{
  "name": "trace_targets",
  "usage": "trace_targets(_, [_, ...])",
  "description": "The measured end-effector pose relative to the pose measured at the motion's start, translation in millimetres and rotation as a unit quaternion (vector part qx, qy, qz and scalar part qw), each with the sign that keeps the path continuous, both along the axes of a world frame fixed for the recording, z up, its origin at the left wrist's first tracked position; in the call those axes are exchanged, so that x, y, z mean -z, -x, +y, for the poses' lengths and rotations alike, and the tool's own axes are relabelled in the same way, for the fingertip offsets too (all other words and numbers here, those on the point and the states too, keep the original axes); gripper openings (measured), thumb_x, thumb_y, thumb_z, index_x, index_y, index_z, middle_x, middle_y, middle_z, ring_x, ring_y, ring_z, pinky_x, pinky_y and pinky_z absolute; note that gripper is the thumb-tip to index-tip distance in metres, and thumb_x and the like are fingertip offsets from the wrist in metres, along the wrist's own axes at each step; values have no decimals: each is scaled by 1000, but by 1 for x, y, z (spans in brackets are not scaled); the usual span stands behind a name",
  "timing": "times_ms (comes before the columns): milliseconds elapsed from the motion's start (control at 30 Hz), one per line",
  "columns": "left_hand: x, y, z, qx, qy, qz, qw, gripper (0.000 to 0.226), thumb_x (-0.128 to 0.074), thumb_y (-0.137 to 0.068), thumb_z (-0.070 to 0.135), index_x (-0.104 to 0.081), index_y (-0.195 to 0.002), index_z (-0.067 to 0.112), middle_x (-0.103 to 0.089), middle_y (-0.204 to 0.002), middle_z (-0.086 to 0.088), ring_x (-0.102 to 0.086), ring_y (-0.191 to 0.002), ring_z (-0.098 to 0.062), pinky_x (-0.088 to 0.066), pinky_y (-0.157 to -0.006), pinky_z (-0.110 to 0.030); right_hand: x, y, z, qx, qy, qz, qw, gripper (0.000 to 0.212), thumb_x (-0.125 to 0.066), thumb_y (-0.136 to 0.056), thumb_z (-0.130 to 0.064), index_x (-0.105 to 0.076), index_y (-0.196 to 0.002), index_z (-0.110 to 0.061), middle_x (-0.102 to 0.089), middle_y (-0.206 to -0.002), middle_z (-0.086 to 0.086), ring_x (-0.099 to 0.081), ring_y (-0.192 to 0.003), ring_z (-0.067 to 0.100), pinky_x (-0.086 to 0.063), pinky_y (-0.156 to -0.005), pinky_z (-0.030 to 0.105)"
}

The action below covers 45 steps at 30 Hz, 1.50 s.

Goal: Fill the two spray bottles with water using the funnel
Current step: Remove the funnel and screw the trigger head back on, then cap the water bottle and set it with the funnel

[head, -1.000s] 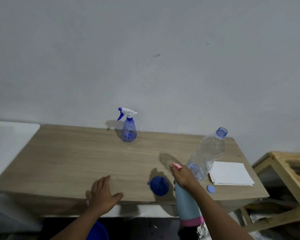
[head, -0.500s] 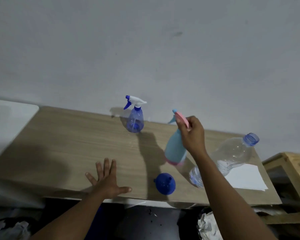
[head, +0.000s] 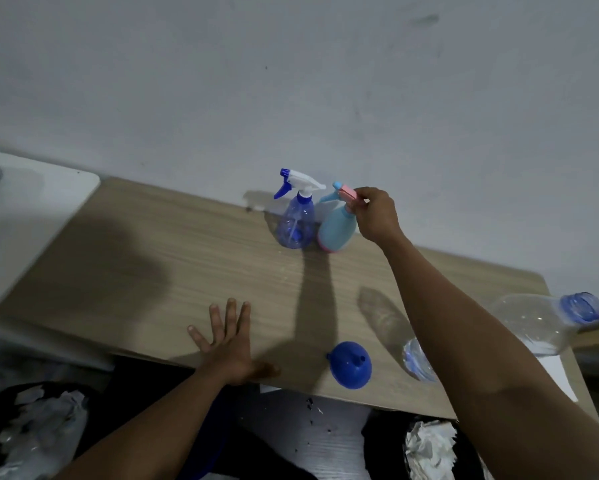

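Observation:
Two spray bottles stand side by side at the back of the wooden table (head: 152,271), against the wall. The clear blue spray bottle (head: 296,223) has a white and blue trigger head. Right beside it is the light blue spray bottle (head: 336,230) with a pink top, and my right hand (head: 376,216) grips that top. My left hand (head: 227,341) lies flat on the table's front edge, fingers spread. A blue funnel (head: 350,365) rests mouth down near the front edge. A clear water bottle (head: 533,323) with an open blue neck stands at the right, partly behind my right arm.
A white sheet of paper (head: 554,372) lies under the water bottle at the table's right end. A white surface (head: 31,209) adjoins the table on the left. Crumpled paper (head: 429,448) lies in dark bins below the front edge.
My right hand brought the light blue spray bottle up from below the table's front and carried it to the back, setting it down beside the clear blue one. My left hand stayed flat.

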<state>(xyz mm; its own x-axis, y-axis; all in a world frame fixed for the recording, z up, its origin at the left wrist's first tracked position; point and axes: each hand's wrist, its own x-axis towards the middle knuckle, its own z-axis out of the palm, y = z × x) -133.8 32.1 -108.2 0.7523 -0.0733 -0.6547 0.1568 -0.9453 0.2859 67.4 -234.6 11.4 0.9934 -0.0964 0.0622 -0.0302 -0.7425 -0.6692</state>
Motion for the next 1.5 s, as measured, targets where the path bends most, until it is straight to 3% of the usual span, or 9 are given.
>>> trace_targets(233, [1,-1,1,-6,-2,-2,1000,152,-62,-46,90,35,-147,31,50,-149,1,49,-134,-33,24,-102,-73,9,-9,3,4,-35,-9,999,30,-61,-92,-9,-70,-120,-13,-71,-116,9,-63,-100,25,-41,-81,24])
trace_targets(467, [2,0,1,-9,0,-14,1000,150,-60,-46,91,35,-146,32,51,-147,3,50,-134,-31,24,-103,-73,16,24,-1,17,-60,-67,996,63,-62,-96,-12,-34,-153,-13,-46,-151,10,-49,-134,27,-40,-113,40])
trace_targets(700, [3,3,4,-4,-1,-21,1000,149,-57,-48,95,38,-144,33,54,-143,5,47,-136,-30,23,-104,-73,67,165,-12,47,-109,-114,986,42,-55,-96,0,-52,-137,-9,-54,-130,5,-60,-105,20,-54,-93,43])
trace_targets(833, [8,7,3,-16,-1,-52,999,145,-60,-50,93,27,-150,33,44,-154,1,40,-141,-31,19,-108,-68,96,255,-36,47,-79,-70,993,38,-54,-95,1,-58,-124,-24,-59,-113,-3,-60,-98,10,-52,-88,32])
trace_targets(1033, [14,21,-24,-33,-1,-109,994,103,-62,-79,69,-3,-157,36,12,-166,-2,11,-151,-31,-1,-120,-56,125,341,-108,143,-53,-17,988,25,-59,-91,3,-69,-102,-17,-65,-97,-3,-66,-91,17,-52,-79,32])
trace_targets(1133, [5,27,-49,-89,87,-173,977,86,-64,-86,50,-19,-156,28,-21,-164,-5,-20,-148,-29,-23,-119,-50,129,350,-148,206,-35,9,978,23,-58,-91,2,-69,-109,-6,-62,-105,9,-65,-96,31,-45,-82,31])
trace_targets(1233, [-29,34,-100,-125,187,-287,931,77,-75,-82,35,-40,-148,17,-47,-150,-8,-43,-137,-26,-37,-113,-43,127,339,-184,215,-28,70,974,36,-53,-97,-5,-61,-132,-5,-55,-127,15,-60,-113,35,-44,-92,33])
trace_targets(1333, [-71,45,-159,-108,274,-332,896,72,-78,-82,27,-45,-145,17,-50,-145,-2,-46,-134,-20,-36,-111,-33,125,333,-207,150,0,133,980,43,-49,-95,-4,-59,-137,-10,-53,-132,15,-56,-120,34,-46,-99,38])
trace_targets(1500, [-114,66,-232,-23,364,-355,861,80,-80,-80,31,-37,-148,31,-45,-145,17,-41,-133,2,-32,-106,-18,124,332,-224,91,63,162,981,30,-49,-91,-4,-67,-113,-15,-56,-106,6,-58,-104,28,-51,-85,39])
